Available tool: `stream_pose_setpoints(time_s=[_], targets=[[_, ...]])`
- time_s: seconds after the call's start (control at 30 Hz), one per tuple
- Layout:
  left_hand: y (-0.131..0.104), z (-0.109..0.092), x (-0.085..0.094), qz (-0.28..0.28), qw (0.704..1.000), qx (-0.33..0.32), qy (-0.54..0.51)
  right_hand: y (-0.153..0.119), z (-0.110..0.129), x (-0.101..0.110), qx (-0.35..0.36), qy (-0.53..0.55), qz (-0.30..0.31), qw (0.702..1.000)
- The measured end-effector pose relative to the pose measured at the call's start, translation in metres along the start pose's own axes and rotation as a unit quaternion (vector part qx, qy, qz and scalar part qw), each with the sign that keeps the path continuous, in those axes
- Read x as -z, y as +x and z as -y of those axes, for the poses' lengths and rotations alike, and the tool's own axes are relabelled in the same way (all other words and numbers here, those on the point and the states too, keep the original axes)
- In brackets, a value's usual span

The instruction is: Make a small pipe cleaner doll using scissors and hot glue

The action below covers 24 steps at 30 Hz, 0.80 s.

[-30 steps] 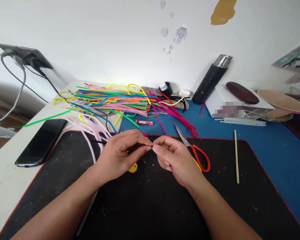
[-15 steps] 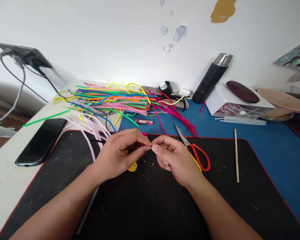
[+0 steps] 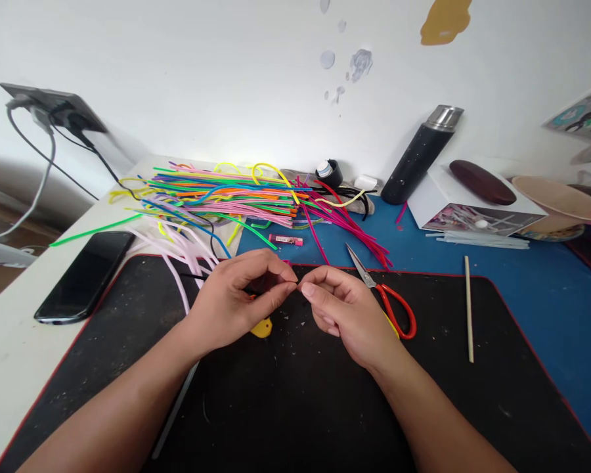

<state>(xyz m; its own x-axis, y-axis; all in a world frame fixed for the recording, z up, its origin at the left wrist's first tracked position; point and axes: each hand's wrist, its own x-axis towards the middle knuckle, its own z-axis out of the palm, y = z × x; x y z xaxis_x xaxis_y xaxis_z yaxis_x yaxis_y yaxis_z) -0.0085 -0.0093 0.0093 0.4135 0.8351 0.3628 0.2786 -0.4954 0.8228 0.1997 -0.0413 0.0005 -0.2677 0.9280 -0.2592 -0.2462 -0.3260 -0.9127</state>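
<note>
Two bare hands are brought nearly together at the frame's centre. A thin dark sliver [image 3: 298, 286], its material unclear, appears pinched between thumb and forefinger of the left hand [image 3: 239, 295] and of the right hand [image 3: 349, 312]. Its short visible part is stretched left to right between the fingertips, neither hand being clearly nearer; the remainder is hidden.

No legible text — just a pale label [image 3: 283, 240] on the small pink packet [image 3: 299, 242], its apparent print too tiny.
</note>
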Motion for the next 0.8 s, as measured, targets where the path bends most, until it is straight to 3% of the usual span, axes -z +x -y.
stream_pose_setpoints(time_s=[0.13, 0.27, 0.4, 0.6, 0.7, 0.8], targets=[[0.001, 0.0, 0.003, -0.029, 0.997, 0.044, -0.053, 0.001, 0.001, 0.0, 0.007, 0.003, -0.006, 1.0], [0.002, 0.003, 0.009, -0.093, 0.977, 0.096, -0.164, 0.0, 0.001, 0.001, 0.017, -0.014, -0.015, 1.0], [0.007, 0.004, 0.011, -0.146, 0.954, 0.126, -0.23, -0.003, 0.0, -0.001, 0.057, -0.133, -0.04, 0.989], [0.011, 0.01, 0.017, -0.175, 0.941, 0.124, -0.263, -0.006, -0.011, -0.006, 0.179, -0.358, -0.073, 0.913], [0.011, 0.014, 0.024, -0.2, 0.931, 0.124, -0.28, -0.007, -0.013, -0.012, 0.216, -0.438, -0.058, 0.871], [0.012, 0.015, 0.031, -0.241, 0.918, 0.121, -0.291, -0.008, -0.013, -0.025, 0.244, -0.536, -0.014, 0.808]])
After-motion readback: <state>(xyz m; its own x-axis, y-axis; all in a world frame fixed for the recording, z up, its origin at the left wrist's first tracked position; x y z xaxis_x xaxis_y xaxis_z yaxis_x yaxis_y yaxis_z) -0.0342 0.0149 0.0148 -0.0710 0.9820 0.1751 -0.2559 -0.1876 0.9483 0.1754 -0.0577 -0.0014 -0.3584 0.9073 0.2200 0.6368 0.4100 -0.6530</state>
